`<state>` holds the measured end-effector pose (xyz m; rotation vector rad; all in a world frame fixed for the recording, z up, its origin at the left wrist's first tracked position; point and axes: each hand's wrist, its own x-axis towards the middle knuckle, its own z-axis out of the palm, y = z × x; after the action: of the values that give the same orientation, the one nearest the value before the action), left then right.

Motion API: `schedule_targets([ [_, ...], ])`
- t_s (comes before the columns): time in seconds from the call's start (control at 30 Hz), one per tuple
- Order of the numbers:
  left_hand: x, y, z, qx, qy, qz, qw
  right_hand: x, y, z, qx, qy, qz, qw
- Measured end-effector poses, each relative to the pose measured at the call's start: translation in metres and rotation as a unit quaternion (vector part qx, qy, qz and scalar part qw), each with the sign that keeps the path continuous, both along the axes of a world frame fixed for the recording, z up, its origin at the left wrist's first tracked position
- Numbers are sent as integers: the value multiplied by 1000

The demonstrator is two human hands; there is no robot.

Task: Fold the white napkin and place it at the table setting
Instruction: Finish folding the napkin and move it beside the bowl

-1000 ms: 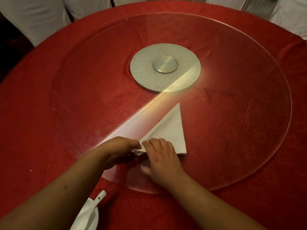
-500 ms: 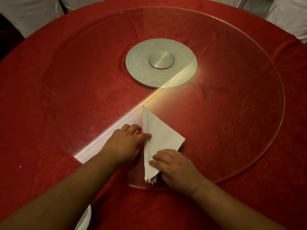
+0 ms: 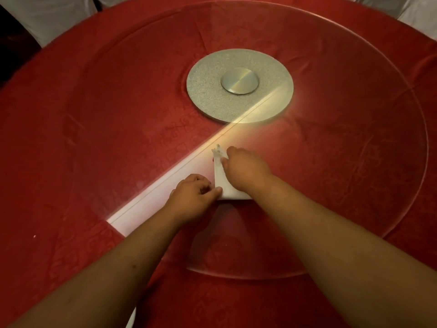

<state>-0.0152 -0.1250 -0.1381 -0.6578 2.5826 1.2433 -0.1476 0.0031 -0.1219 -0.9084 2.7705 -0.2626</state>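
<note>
Both hands press the white napkin (image 3: pixel 221 179) flat (fingers together) on the glass turntable (image 3: pixel 354 162).

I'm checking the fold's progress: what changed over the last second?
The napkin went from a broad triangle to a narrow one. The right hand slid up to its far tip; the left hand pins the near corner. It stays on the glass turntable.

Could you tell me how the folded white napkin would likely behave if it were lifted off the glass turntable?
The napkin is thin cloth, so it would probably droop and start to unfold. It looks light, lying flat under the left hand and right hand. On the smooth glass turntable it may also slide when pushed.
</note>
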Motion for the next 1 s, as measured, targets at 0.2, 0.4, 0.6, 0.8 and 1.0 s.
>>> schedule_targets([
  [0.2, -10, 7, 1, -33, -7, 35, 999, 12, -3, -17, 33, 150, -21, 988],
  [0.4, -19, -2, 2, 51, 29, 151, 987, 24, -2, -26, -89, 143, 88, 982],
  [0.6, -12, -27, 0, -51, -15, 80, 995, 35, 8, -22, -62, 180, 191, 963],
  [0.8, -2, -29, 7, -134, -41, 62, 988, 26, 52, -20, -4, 194, 43, 980],
  [1.0, 5, -24, 15, -81, -45, 91, 992, 7, 54, -12, 54, 140, 47, 988],
])
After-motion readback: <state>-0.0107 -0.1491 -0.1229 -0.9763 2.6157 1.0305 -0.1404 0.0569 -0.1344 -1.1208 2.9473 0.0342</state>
